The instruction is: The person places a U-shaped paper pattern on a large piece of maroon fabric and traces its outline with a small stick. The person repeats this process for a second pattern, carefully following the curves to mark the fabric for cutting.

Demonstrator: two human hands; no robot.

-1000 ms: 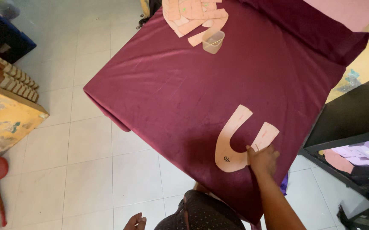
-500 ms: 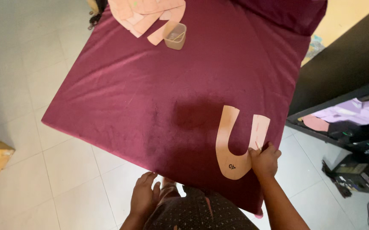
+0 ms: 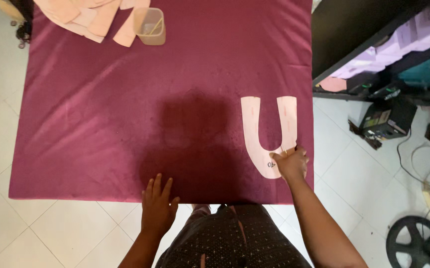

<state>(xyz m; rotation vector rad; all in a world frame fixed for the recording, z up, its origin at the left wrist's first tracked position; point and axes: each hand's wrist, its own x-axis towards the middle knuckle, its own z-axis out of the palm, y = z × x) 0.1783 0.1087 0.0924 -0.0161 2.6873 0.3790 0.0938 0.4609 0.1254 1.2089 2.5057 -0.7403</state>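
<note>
Right hand (image 3: 290, 164) curled, fingers pinching the lower right edge of the U-shaped pattern (image 3: 267, 134), which lies flat near the cloth's (image 3: 100, 124) near right corner; left hand (image 3: 157, 206) open, flat, holding nothing, fingers resting on the cloth's near edge.

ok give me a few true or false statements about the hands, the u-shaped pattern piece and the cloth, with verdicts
1. The right hand rests on the lower edge of the U-shaped pattern piece. True.
2. The left hand presses on that pattern piece too. False: it lies flat at the near edge of the maroon cloth, well apart from it.
3. The pattern piece lies near the cloth's right side. True.
4. The clear plastic cup stands beside the right hand. False: it stands at the far edge, by the stack of paper pattern pieces.
5. The open end of the U points toward the person. False: it points away.
</note>
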